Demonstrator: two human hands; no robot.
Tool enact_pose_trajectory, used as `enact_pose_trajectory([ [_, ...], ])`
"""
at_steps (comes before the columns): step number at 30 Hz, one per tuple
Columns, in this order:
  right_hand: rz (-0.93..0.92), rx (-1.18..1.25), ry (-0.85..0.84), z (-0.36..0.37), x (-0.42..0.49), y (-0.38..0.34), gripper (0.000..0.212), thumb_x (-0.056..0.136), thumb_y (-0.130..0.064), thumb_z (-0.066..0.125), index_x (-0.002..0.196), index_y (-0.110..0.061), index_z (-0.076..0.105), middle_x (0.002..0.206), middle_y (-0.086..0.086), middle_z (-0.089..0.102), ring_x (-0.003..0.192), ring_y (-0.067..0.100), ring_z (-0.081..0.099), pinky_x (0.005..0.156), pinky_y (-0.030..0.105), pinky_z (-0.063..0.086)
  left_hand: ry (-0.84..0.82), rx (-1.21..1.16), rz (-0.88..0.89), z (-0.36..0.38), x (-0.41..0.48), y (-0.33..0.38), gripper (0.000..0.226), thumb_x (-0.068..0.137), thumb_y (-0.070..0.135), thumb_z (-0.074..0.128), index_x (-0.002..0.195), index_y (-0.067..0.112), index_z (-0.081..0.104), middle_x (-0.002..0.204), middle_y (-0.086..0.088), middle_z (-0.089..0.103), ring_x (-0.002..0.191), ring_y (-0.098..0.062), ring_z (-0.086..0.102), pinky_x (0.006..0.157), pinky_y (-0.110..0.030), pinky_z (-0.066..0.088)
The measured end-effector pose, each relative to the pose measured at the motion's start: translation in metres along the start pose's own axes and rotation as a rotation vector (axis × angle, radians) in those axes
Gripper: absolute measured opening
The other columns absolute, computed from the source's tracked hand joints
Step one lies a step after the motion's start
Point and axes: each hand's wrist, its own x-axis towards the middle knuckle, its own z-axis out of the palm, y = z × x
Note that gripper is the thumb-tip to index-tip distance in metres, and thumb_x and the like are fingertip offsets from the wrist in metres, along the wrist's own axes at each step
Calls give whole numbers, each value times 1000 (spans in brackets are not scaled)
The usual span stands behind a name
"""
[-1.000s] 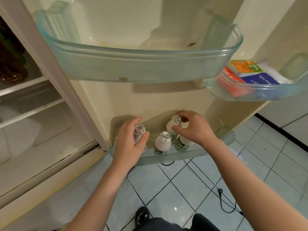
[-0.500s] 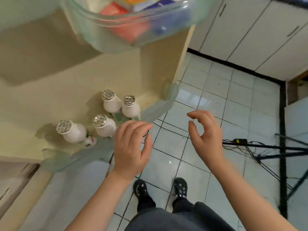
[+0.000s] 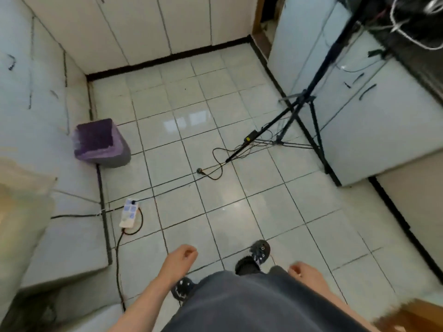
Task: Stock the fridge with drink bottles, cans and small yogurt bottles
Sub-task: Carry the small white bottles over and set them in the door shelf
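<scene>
Left hand (image 3: 183, 256) and right hand (image 3: 299, 269) hang apart at bottom centre, loosely curled and empty. No bottle, can or fridge is in view. Probable step: fetch stock. Step over cables (image 3: 217, 174) and power strip (image 3: 129, 213). Purple bin (image 3: 100, 142), centre left: contents indiscernible.

Pale tiled floor (image 3: 191, 111), dark grout lines. Purple waste bin (image 3: 100, 142) stands at the foot of the left cabinets (image 3: 36, 121). White power strip (image 3: 129, 213) lies on the tiles nearer, one black plug in its far end. Black tripod (image 3: 309, 101) stands before the right-hand cabinets (image 3: 383, 116); thin cables (image 3: 215, 161) trail from its feet.
</scene>
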Motion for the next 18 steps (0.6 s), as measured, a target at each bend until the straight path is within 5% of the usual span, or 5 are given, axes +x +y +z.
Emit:
enact_pose_trajectory([
  [6,129,121,-24,-61,28,111,20,95,-31,42,92,-19,59,100,0,66,90,15,58,79,26,45,-171,390,-76,73,54,90,18,96,28,48,78,25,52,111,-11,67,107,-22,60,79,-25,41],
  [11,257,403,81,-104,45,172,28,98,-30,38,97,-14,61,101,2,66,96,21,60,81,27,43,-207,569,108,120,91,214,23,94,30,51,113,19,60,115,-3,64,109,-20,57,87,-23,40],
  [14,320,598,129,-116,50,198,24,97,-29,39,90,-15,58,96,3,66,93,20,61,81,29,44,-291,681,207,148,111,282,26,94,31,50,116,20,58,115,-2,64,107,-17,57,82,-20,39],
  [18,394,764,110,-118,54,222,25,99,-29,40,107,-14,59,107,2,63,100,18,59,90,29,44,-381,819,228,189,139,353,19,95,30,50,108,18,58,113,-4,64,106,-20,58,85,-25,41],
])
